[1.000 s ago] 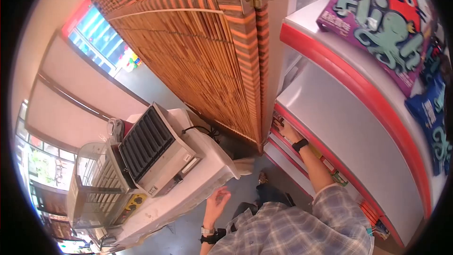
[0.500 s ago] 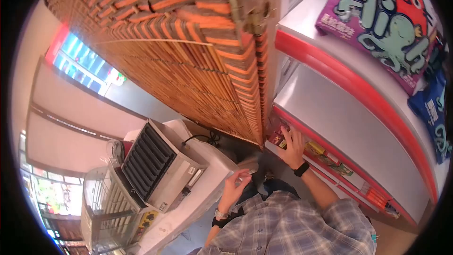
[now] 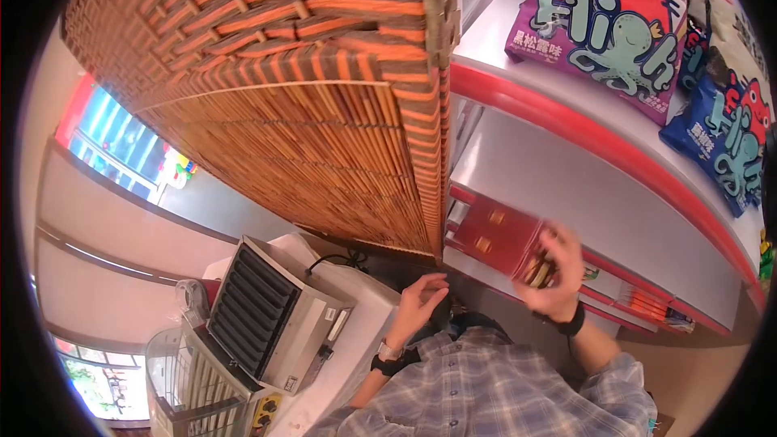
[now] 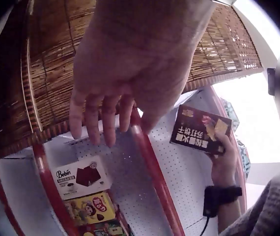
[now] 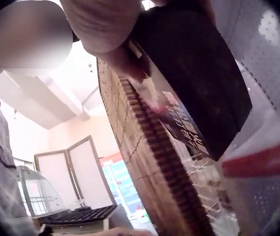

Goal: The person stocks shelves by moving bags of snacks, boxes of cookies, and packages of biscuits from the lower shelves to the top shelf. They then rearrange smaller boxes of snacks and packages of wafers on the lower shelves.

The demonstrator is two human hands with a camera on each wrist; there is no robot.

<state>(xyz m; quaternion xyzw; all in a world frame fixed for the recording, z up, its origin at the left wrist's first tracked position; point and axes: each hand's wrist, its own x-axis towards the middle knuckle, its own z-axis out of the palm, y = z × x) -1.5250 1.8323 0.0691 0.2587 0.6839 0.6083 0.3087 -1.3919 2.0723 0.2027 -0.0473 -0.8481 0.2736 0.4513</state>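
My right hand [image 3: 558, 275] grips a dark red box of soda crackers [image 3: 495, 235] by one end, in front of the shelves. In the left wrist view the front of the box shows pale lettering and a picture of crackers, with the thumb over its corner. The right wrist view has the cracker box [image 5: 199, 78] close up, its broad side dark and the fingers at its upper end. My left hand [image 3: 417, 307] hangs in front of my body with nothing in it. Its fingers are loosely bent in the left wrist view.
A woven wicker screen [image 3: 307, 162] stands against the shelf's left end. Large snack bags [image 3: 599, 32] lie on the upper shelf. A lower shelf bears a white box [image 4: 81, 176] and a yellow box [image 4: 92, 209]. To the left, a ridged grill [image 3: 255, 299] sits on a white table.
The right hand, first reaching into the lower shelf, has come out and up to the right with the cracker box. The left hand has risen slightly and moved right.
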